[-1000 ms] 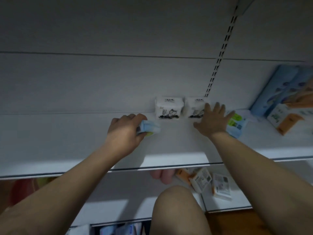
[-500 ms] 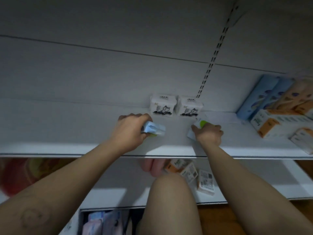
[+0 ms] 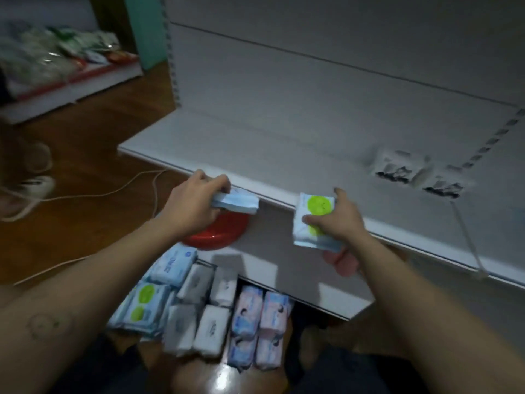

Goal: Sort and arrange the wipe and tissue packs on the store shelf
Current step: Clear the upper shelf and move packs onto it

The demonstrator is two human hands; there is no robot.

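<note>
A white shelf (image 3: 255, 155) is set over a wooden floor (image 3: 85, 132), where a pale cable (image 3: 113, 190) is trailed left of the shelf. Farther left, a low display (image 3: 71, 83) of blurred goods is made out. At the shelf's back, towards its right, two white packs (image 3: 397, 166) are stood side by side. At the shelf's front edge a light-blue pack (image 3: 237, 201) is pinched in the left hand (image 3: 193, 206), and a green-spotted wipe pack (image 3: 312, 211) is gripped in the right hand (image 3: 343, 223). Below the shelf a red dish (image 3: 221, 233) and rows of blue, white and pink packs (image 3: 211, 322) are laid; what holds them cannot be told.
</note>
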